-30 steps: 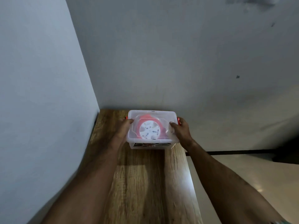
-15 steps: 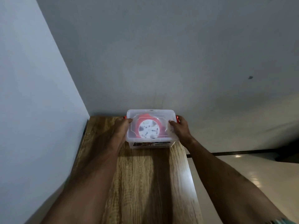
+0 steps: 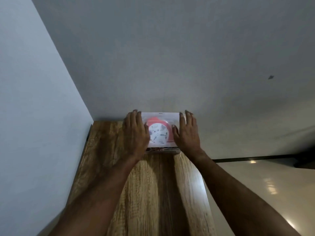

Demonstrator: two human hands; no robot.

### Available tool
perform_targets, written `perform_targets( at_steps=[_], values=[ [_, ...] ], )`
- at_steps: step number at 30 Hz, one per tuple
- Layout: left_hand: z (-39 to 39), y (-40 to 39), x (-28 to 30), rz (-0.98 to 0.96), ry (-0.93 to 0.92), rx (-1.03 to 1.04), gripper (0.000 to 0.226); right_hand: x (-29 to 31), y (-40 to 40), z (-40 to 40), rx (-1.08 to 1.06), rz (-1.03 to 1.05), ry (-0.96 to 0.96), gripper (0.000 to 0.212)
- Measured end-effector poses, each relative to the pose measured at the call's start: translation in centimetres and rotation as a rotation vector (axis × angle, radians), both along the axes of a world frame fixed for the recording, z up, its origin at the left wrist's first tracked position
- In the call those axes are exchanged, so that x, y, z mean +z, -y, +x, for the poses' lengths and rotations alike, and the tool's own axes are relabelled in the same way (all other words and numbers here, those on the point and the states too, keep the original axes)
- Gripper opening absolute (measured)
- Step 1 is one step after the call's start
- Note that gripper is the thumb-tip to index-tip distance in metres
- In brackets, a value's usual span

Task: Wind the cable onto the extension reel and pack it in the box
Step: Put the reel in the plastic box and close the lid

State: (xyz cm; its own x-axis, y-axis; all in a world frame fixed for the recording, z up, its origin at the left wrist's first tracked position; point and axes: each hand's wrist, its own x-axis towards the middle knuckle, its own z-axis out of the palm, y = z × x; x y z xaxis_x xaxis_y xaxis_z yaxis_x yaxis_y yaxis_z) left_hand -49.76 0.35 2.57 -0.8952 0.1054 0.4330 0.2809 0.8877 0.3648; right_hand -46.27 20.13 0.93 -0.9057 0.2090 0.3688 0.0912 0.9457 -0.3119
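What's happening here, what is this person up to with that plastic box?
A person has both hands on a clear plastic box standing at the far end of a wooden shelf, against the wall. The left hand and right hand lie with straight fingers along the lid's two sides. Through the lid shows a red and white extension reel, so the packing looks done.

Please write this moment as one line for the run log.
reel: in shut box | box: on shelf, at wall | left hand, right hand: open, flat on lid
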Motion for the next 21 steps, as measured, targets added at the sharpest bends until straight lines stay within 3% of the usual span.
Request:
perform_targets(
  at_steps=[3,7,15,21],
  values=[
    [2.2,-1.4,-1.7,-0.239,0.016,-0.217,0.065,-1.0,2.2,1.1,0.171,0.126,0.090,0.075],
    [2.4,-1.6,-2.7,-0.401,0.191,-0.239,0.069,-2.3,2.6,1.4,0.212,0.168,0.229,0.079],
    [1.7,-1.8,-2.4,-0.489,0.266,-0.240,0.066,-2.0,2.5,0.0,0.166,0.176,0.352,0.071],
    [1.0,-2.1,-1.8,-0.426,0.275,-0.205,0.068,-0.9,2.5,-0.5,0.156,0.190,0.392,0.069]
  ],
)
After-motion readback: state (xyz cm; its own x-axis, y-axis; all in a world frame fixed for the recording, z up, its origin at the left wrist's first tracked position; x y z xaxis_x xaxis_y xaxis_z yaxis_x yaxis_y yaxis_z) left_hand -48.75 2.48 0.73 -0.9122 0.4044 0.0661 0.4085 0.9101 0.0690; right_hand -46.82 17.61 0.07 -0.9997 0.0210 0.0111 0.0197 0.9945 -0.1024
